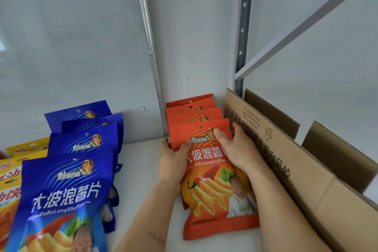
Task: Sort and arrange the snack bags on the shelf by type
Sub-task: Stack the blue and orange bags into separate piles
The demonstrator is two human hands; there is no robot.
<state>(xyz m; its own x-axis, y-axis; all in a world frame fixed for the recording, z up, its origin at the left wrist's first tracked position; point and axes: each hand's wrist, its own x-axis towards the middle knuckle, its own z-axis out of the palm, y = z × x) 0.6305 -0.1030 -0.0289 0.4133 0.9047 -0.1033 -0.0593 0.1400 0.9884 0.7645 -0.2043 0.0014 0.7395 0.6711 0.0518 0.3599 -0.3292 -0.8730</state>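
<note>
A row of several orange chip bags (194,112) stands on the white shelf (143,170) against the back wall. The front orange bag (212,196) leans toward me. My left hand (173,157) grips its left edge, thumb on the front. My right hand (235,147) clasps its upper right part, fingers wrapped behind the edge. To the left stands a row of several blue chip bags (67,186) of the same brand. At the far left edge are yellow snack bags (12,172), partly cut off.
An open cardboard box (286,159) with printed text stands tight against the right of the orange row. A metal shelf upright (242,32) and a diagonal brace (306,20) rise behind it. Bare shelf lies between the blue and orange rows.
</note>
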